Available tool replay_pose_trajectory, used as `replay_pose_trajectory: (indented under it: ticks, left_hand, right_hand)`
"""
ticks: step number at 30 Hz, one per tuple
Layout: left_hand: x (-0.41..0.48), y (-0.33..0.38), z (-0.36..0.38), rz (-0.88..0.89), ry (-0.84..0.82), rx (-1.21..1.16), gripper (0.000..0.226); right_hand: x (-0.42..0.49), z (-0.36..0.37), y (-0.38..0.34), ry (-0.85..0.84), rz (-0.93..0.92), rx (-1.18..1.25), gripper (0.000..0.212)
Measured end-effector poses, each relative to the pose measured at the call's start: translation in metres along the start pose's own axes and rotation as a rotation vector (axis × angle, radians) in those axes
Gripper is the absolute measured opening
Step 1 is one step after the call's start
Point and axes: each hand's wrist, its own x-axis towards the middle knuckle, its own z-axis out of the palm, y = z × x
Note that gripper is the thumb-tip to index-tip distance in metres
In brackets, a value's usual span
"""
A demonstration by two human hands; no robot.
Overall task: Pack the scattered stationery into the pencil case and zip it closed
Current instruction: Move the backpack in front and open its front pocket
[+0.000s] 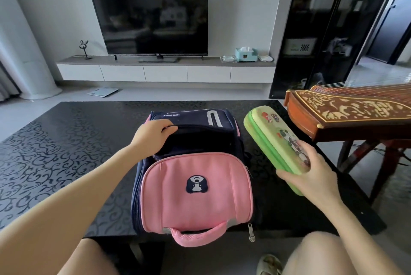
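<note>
Left hand [153,134] and right hand [311,174] on bare forearms [66,197], bare knees [333,252], a pale patterned sandal [270,263] on one foot.

Pencil case [272,139] right of backpack [195,188]

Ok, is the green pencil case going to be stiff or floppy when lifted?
Likely stiff: the green pencil case holds a straight moulded shape though the right hand grips one end. Its smooth shell looks somewhat slippery.

A glossy black surface [66,152] with a scrolling vine pattern carries a navy-and-pink backpack [195,190] lying flat, its far end under the fingers [170,128] of the left hand [153,135].
</note>
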Motion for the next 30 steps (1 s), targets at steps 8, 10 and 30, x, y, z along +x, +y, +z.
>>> replay_pose_trajectory:
  ticks: [8, 10, 30]
  left_hand:
    - [0.017, 0.019, -0.020, -0.021, 0.011, -0.102, 0.033]
    - [0.014, 0.020, -0.021, -0.010, 0.011, -0.104, 0.034]
    - [0.013, 0.026, 0.006, 0.378, -0.151, 0.112, 0.037]
  right_hand:
    - [-0.007, 0.000, -0.081, -0.080, -0.573, -0.335, 0.084]
    - [-0.001, 0.030, -0.101, -0.045, -0.569, -0.323, 0.082]
    - [-0.014, 0.073, -0.103, 0.054, -0.206, 0.308, 0.069]
